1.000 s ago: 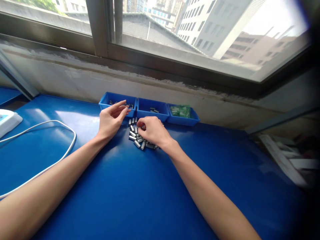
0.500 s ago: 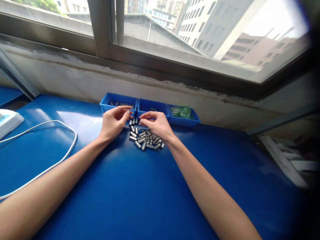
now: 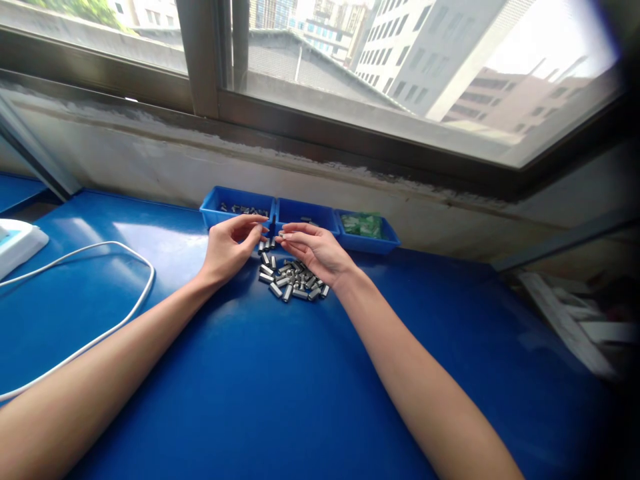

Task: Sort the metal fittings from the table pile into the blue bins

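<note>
Both bare hands work above the blue worktop (image 3: 250, 400), close to three blue plastic bins lined up along the wall (image 3: 150, 157). The right hand (image 3: 320, 253) has its grip drawn in, thumb and forefinger pinching a small, light-coloured piece (image 3: 281, 233) near the front of the middle bin (image 3: 300, 205); its exact shape is too small to tell. The left hand (image 3: 227, 250) faces it from just beside, in front of the left bin (image 3: 213, 217), its grip curved and slightly parted — whether anything sits between those fingertips cannot be made out.

Below and between the hands lies a loose pile of short metallic bars (image 3: 295, 277), pointing in various directions, some overlapping. Just behind that pile, near the left fingertips, a short row of similar bars (image 3: 267, 245) stands side by side, partly covered by the hands.

The left bin holds many small metal parts (image 3: 245, 209), the middle one shows a little dark piece (image 3: 307, 219), and the right bin (image 3: 367, 245) contains green packets (image 3: 363, 224). A white cable (image 3: 151, 275) loops over the worktop's left side — a white casing (image 3: 23, 247) rests near it.
</note>
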{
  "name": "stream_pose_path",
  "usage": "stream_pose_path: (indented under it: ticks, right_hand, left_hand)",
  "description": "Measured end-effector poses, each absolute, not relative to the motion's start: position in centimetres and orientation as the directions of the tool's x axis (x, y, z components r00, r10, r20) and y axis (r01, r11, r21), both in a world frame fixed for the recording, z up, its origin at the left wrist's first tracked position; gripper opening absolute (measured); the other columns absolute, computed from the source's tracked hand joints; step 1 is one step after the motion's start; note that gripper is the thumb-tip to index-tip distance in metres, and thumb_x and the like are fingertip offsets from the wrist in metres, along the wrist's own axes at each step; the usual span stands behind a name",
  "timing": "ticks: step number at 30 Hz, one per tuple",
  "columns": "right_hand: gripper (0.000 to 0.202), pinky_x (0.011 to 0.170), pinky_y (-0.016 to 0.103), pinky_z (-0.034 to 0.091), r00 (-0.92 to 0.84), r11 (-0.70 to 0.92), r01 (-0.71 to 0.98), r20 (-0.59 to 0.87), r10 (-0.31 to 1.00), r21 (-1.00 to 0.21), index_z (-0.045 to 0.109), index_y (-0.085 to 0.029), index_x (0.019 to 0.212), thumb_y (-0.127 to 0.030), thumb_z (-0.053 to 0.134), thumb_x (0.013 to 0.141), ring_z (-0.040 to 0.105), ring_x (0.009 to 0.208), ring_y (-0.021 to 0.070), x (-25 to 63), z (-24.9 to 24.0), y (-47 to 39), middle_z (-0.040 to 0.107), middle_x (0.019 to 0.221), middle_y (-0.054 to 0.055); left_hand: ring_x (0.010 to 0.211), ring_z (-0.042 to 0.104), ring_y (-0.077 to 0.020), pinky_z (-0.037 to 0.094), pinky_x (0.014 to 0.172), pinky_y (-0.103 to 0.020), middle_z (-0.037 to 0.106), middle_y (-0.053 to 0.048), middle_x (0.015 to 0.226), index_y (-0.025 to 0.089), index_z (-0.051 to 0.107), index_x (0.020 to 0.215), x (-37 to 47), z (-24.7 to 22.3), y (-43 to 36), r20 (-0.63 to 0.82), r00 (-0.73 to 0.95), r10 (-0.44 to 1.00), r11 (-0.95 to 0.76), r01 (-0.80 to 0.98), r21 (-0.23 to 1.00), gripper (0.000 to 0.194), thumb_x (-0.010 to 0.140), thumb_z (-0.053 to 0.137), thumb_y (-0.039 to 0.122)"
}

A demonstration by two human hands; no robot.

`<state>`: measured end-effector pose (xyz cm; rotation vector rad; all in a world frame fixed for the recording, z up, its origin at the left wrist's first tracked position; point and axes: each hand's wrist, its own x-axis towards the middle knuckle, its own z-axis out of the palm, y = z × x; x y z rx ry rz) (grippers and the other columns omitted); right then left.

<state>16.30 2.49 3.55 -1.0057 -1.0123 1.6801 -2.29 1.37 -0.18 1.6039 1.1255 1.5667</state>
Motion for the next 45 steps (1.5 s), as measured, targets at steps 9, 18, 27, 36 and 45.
stream_pose_path:
  ticks: [9,18,27,36,45]
  right_hand:
    - [0.019,0.078,0.021,0.059,-0.207,-0.305,-0.305,-0.25,0.946,-0.902,0.069,-0.017,0.096,-0.01,0.077,0.08,0.076,0.079,0.0124,15.9,3.3,2.3,0.079,0.086,0.004]
    - [0.022,0.072,0.022,0.057,-0.193,-0.165,-0.117,-0.14,0.971,-0.979,0.07,-0.019,0.099,-0.021,0.079,0.079,0.075,0.081,0.0142,15.4,3.1,1.8,0.078,0.084,0.004]
    - [0.019,0.068,0.023,0.056,-0.168,-0.055,0.016,-0.057,0.984,-0.998,0.071,-0.019,0.096,-0.028,0.077,0.081,0.075,0.082,0.0165,15.4,3.1,2.2,0.077,0.081,0.004]
    - [0.011,0.074,0.03,0.055,-0.245,0.227,0.427,0.13,0.961,-0.875,0.074,-0.02,0.089,-0.028,0.068,0.083,0.072,0.081,0.0193,16.5,3.4,2.3,0.077,0.084,0.004]
    - [0.011,0.071,0.026,0.052,-0.288,0.302,0.562,0.16,0.944,-0.77,0.073,-0.018,0.089,-0.021,0.064,0.083,0.071,0.075,0.0167,16.7,3.7,2.3,0.076,0.081,0.003]
  left_hand:
    - [0.082,0.073,-0.0193,0.059,0.077,-0.029,0.078,-0.008,0.095,0.016,0.076,0.109,-1.8,0.0,0.9,0.551,0.089,0.83,-0.554,0.248,0.794,0.031,0.085,0.074,0.036]
    - [0.077,0.071,-0.0183,0.059,0.072,-0.029,0.076,-0.008,0.091,0.017,0.077,0.101,-1.9,-0.3,1.2,0.548,0.1,0.831,-0.554,0.252,0.794,0.03,0.084,0.075,0.041]
    - [0.079,0.074,-0.0203,0.061,0.076,-0.03,0.078,-0.008,0.09,0.016,0.076,0.094,-2.0,-0.4,1.3,0.513,-0.001,0.858,-0.501,0.209,0.84,0.031,0.081,0.078,0.044]
    - [0.085,0.077,-0.0238,0.063,0.082,-0.034,0.079,-0.009,0.09,0.014,0.072,0.107,-2.8,-0.5,2.2,0.39,-0.258,0.884,-0.39,0.053,0.919,0.044,0.079,0.08,0.047]
    - [0.086,0.077,-0.0225,0.062,0.081,-0.032,0.079,-0.008,0.095,0.014,0.071,0.119,-2.5,-0.5,2.2,0.408,-0.238,0.881,-0.409,0.046,0.911,0.044,0.084,0.076,0.04]
